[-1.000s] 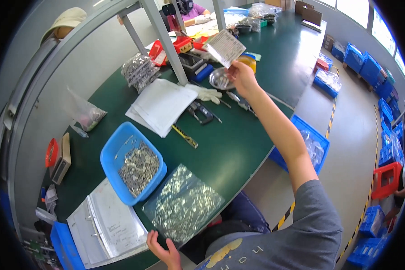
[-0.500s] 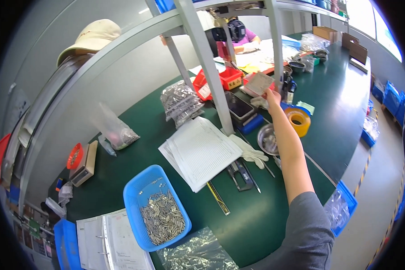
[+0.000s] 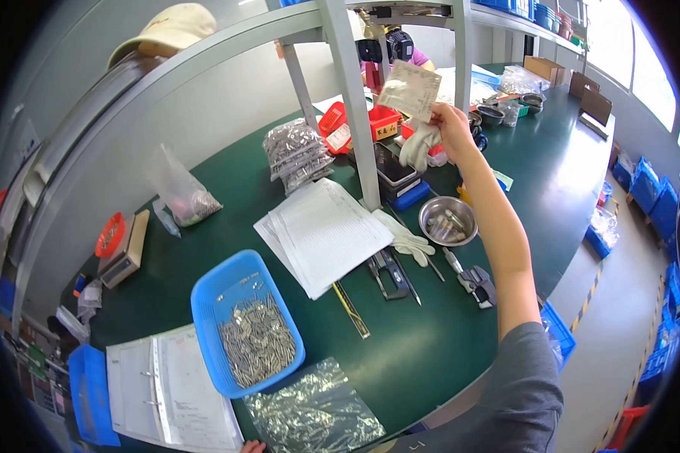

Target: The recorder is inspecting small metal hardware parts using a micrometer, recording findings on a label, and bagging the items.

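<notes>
My right hand (image 3: 451, 127) is raised at the back of the bench, its fingers closed on a flat, square, pale sheet (image 3: 411, 90), perhaps plastic. A white glove (image 3: 419, 147) hangs just below that hand; whether the fingers grip it too I cannot tell. At the bottom edge only some fingers of my left hand (image 3: 253, 447) show, near a ring binder (image 3: 193, 392) and a clear plastic bag (image 3: 317, 408). A blue basket (image 3: 204, 302) full of small metal pins (image 3: 257, 343) stands close by.
Paper sheets (image 3: 325, 234), a caliper-like tool (image 3: 387, 275), a micrometer (image 3: 476, 285) and a steel bowl (image 3: 468, 219) lie mid-bench. A grey shelf post (image 3: 355, 113) rises left of my right hand. Red bins (image 3: 385, 121) and another person (image 3: 419, 59) are beyond.
My right hand has lifted the square sheet up from the back of the bench. The white glove now hangs below it. Fingers of my left hand have come in at the bottom edge.
</notes>
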The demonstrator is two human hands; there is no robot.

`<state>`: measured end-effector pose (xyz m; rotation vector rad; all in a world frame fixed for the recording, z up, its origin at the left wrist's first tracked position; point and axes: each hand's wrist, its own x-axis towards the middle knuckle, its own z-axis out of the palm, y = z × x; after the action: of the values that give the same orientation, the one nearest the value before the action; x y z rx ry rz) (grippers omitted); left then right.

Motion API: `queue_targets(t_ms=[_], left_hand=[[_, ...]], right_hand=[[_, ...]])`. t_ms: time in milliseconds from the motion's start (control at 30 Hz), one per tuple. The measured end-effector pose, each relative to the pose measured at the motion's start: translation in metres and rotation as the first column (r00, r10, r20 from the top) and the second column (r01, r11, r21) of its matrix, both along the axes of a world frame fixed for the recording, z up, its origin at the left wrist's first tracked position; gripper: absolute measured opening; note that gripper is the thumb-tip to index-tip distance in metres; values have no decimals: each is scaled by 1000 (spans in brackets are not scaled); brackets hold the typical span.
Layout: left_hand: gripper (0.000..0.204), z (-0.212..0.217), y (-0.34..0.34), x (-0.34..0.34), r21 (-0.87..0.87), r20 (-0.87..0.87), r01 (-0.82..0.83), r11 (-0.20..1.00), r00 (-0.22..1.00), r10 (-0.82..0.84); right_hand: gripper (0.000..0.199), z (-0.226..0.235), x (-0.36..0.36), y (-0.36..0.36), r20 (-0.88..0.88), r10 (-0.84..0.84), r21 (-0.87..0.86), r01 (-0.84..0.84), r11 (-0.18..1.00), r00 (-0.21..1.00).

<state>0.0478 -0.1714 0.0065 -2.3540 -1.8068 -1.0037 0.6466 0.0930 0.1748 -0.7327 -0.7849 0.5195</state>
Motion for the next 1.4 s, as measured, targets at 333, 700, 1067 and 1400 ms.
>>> queue_targets(t_ms=[333, 700, 1067, 1400], left_hand=[[34, 22, 16, -13, 54, 412, 107, 993, 903, -120], [105, 95, 13, 29, 144, 120, 294, 945, 942, -312], [108, 60, 2, 31, 35, 257, 204, 978, 944, -206], [110, 24, 3, 62, -53, 51, -37, 998, 998, 40]], right_hand=[[9, -4, -216, -141, 292, 786, -638, -502, 584, 545], [10, -30, -356, -161, 194, 970, -871, -429, 240, 148], [11, -42, -366, -154, 142, 990, -939, -315, 138, 11], [17, -16, -361, -172, 741, 648, -672, -194, 715, -179]])
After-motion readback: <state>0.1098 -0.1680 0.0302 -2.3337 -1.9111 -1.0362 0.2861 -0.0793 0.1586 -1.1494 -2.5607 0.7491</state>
